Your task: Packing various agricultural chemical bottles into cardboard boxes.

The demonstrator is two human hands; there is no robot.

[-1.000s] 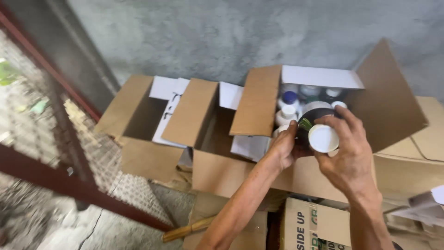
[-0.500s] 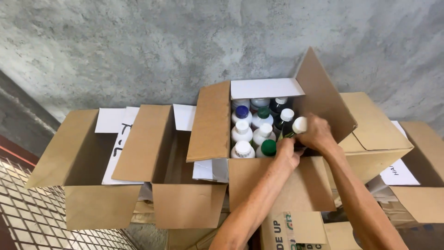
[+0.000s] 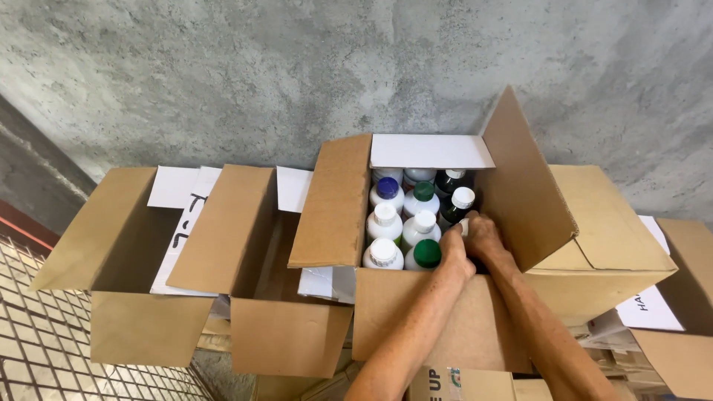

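Both hands down inside the open cardboard box [image 3: 438, 319], at its near right corner. Left hand [image 3: 454, 256] over the front row, fingers curled downward beside the green-capped bottle [image 3: 427, 254]. Right hand [image 3: 486, 236] just to the right of it and touching it, closed around a small bottle [image 3: 463, 226] of which only a bit of white cap visible between the two hands. Body of this bottle hidden by the fingers, so colour not possible to tell. For the left hand, not possible to tell if gripping the same bottle or only resting against it.

Inside the box, bottles standing upright in rows, close together. Front left: white-capped bottle [image 3: 383, 253]. Behind it more white bottles with white caps [image 3: 385, 215], then one with a blue cap [image 3: 386, 188] and one with a dark green cap [image 3: 423, 191]. Toward the back right, two dark bottles with white caps [image 3: 463, 198], just beyond the right hand.

Box flaps all open: left flap [image 3: 333, 204] hanging outward, right flap [image 3: 520, 178] standing up and tilted, white back flap [image 3: 431, 151] against the grey concrete wall [image 3: 297, 67].

On the left, a second open box [image 3: 148, 297], touching the first one. On the right, a closed box [image 3: 609, 238]. Metal grid floor [image 3: 44, 334] at the lower left.
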